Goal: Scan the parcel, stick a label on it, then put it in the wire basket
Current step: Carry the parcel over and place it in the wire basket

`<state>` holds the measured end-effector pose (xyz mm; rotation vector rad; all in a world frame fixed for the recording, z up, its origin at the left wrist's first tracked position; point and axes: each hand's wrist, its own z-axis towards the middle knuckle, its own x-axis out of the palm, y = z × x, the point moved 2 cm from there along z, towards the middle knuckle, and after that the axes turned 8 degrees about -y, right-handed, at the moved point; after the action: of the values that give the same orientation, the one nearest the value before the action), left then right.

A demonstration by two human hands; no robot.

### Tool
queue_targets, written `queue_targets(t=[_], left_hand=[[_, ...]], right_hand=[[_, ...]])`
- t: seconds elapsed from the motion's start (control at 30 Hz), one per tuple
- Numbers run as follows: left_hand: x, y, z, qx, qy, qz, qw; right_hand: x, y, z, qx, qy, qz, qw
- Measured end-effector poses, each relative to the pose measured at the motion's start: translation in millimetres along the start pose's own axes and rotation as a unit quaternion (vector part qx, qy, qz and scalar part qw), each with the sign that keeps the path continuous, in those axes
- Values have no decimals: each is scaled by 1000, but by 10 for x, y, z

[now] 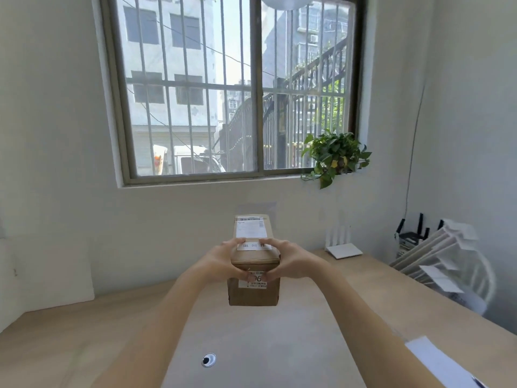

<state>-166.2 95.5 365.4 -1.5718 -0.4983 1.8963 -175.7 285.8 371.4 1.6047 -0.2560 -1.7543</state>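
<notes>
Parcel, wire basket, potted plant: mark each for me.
parcel (253, 294): head view, bare cardboard front.
wire basket (482, 287): head view, right-hand wire rim.
potted plant (334, 154): head view, leaves on windowsill.

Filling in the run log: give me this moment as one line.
stage: label pressing | left hand: gripping cardboard parcel | right hand: gripping parcel | parcel: held above desk | wire basket: right, holding parcels

Brown cardboard parcel, white labels black print; tan table; green plant; white wall.
</notes>
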Motion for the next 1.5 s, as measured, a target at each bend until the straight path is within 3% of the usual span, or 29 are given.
queue_targets(t=[0.4, 0.87, 1.23, 1.5], left_hand=[[982, -1064, 351, 168, 144, -73, 973], [2205, -2775, -209, 346, 293, -137, 881], [3234, -4038, -856, 424, 387, -169, 801], [4241, -5138, -1228, 438, 415, -174, 778]], right_hand=[[-857, -562, -1041, 175, -128, -79, 973], [-1708, -1063, -2821, 345, -260, -136, 892], [-2319, -1653, -4189, 422, -321, -127, 839], [-3029, -2439, -5137, 449, -332, -137, 819]])
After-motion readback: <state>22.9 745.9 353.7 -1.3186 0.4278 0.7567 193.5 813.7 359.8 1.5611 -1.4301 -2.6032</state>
